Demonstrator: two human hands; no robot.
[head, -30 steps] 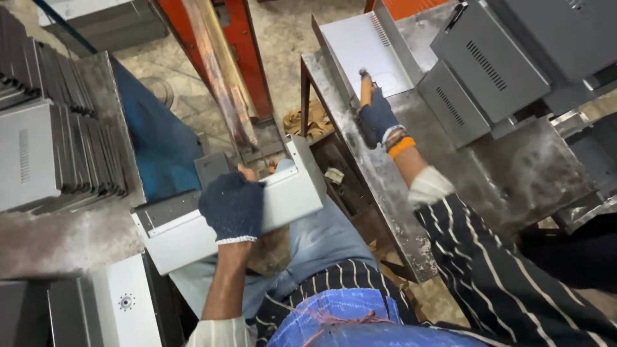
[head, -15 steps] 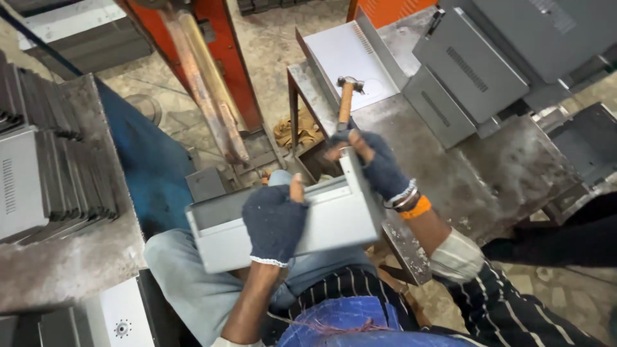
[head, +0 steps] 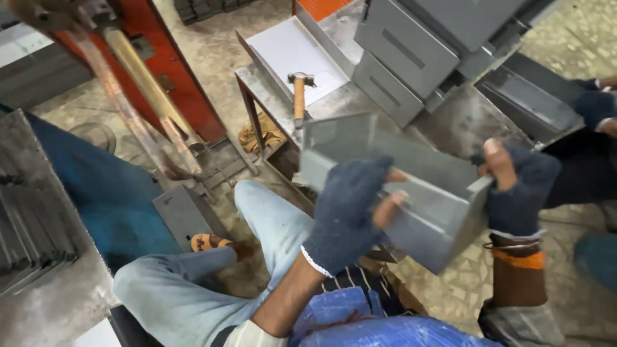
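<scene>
Above your lap, at the centre of the view, you hold a grey sheet-metal box (head: 411, 193) in both gloved hands, well clear of the workbench (head: 463, 122). Your left hand (head: 347, 212) is clamped over its near wall at about 8 o'clock, bare fingertips hooked over the edge, which seems to keep the open channel from twisting. Your right hand (head: 514, 186) grips the far corner at 3 o'clock, thumb up along the rim, so the weight looks shared between two opposite points. The box tilts with its open side facing you, probably so you can see inside. A wooden-handled hammer (head: 299, 96) lies at 12 o'clock on the bench edge, head away from you, near enough to reach. Stacked grey metal housings (head: 411, 51) sit at 1 o'clock, and your knee in pale jeans (head: 270, 218) rests below the box.
</scene>
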